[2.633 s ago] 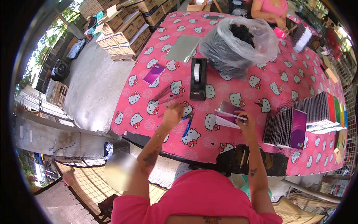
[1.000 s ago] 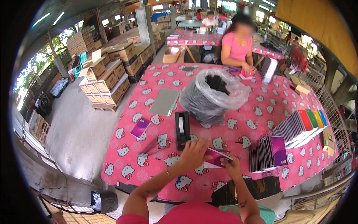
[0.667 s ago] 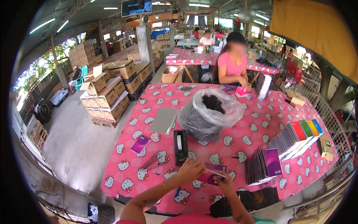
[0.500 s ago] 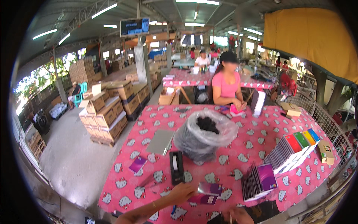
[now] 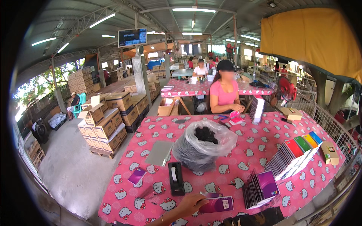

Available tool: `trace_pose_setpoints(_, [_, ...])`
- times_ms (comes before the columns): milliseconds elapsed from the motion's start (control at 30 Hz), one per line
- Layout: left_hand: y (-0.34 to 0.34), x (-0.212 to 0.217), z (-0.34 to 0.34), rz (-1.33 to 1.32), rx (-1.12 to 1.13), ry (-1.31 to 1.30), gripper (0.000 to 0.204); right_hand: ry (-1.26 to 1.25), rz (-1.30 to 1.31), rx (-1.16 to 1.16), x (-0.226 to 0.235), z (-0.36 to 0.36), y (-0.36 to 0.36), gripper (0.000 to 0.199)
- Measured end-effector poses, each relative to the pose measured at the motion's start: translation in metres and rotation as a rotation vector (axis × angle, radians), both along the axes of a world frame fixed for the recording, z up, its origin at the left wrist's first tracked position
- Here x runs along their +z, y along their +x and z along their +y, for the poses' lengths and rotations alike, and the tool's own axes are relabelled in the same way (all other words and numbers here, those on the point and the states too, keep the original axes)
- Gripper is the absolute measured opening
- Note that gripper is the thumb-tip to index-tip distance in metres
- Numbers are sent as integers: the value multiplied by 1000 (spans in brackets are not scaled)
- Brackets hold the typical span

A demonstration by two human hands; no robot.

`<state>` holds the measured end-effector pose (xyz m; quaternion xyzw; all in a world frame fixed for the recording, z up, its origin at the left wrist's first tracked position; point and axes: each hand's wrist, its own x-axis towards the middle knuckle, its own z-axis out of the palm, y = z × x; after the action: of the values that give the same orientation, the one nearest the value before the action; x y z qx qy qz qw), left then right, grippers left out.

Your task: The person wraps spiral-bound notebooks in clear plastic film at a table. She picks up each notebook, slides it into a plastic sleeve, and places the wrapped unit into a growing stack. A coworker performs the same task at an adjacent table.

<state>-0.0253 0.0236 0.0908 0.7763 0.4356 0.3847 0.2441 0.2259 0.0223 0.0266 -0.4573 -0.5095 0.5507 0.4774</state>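
Note:
My left hand (image 5: 190, 204) reaches in from the lower edge, its fingers closed on the left end of a purple notebook (image 5: 217, 205) with a small white label. Part of another purple piece shows behind that notebook. My right hand is out of view. Just beyond my left hand lies a black tape dispenser (image 5: 176, 179) with a pale roll. A row of purple spiral notebooks (image 5: 260, 190) stands to the right. Farther left, a small purple booklet (image 5: 136, 175) lies flat on the pink patterned tablecloth (image 5: 151, 196).
A clear plastic bag (image 5: 203, 150) of black material stands mid-table, beside a grey sheet (image 5: 159, 153). Notebooks with coloured covers (image 5: 294, 158) and a cardboard box (image 5: 330, 152) are at right. Across the table sits a co-worker (image 5: 225, 92). Stacked cartons (image 5: 103, 128) stand left.
My left hand has come nearer, and the notebook by it now lies more in the open. My right hand has left the view at the lower edge. The view has tilted slightly.

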Motion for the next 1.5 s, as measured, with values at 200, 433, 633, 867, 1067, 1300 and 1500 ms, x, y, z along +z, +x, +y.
trace_pose_setpoints(200, [-25,29,-10,-16,162,-158,27,-20,10,16,-2,4,-3,52])
trace_pose_setpoints(433, [-16,27,-12,35,143,-133,23,-55,11,1,-19,-4,7,52])
trace_pose_setpoints(633, [4,26,-11,28,71,-79,24,-54,8,-2,-32,-16,13,52])
trace_pose_setpoints(867, [18,37,-16,-19,18,-59,18,-99,-8,-15,-44,-36,23,52])
trace_pose_setpoints(1067, [25,18,-18,-64,-17,-154,23,-175,-50,-88,-68,-62,36,52])
trace_pose_setpoints(1300, [37,18,-12,-92,-82,-139,22,-247,-83,-122,-91,-85,41,53])
trace_pose_setpoints(1500, [30,21,-23,-134,-43,-200,21,-348,-149,-121,-138,-101,43,53])
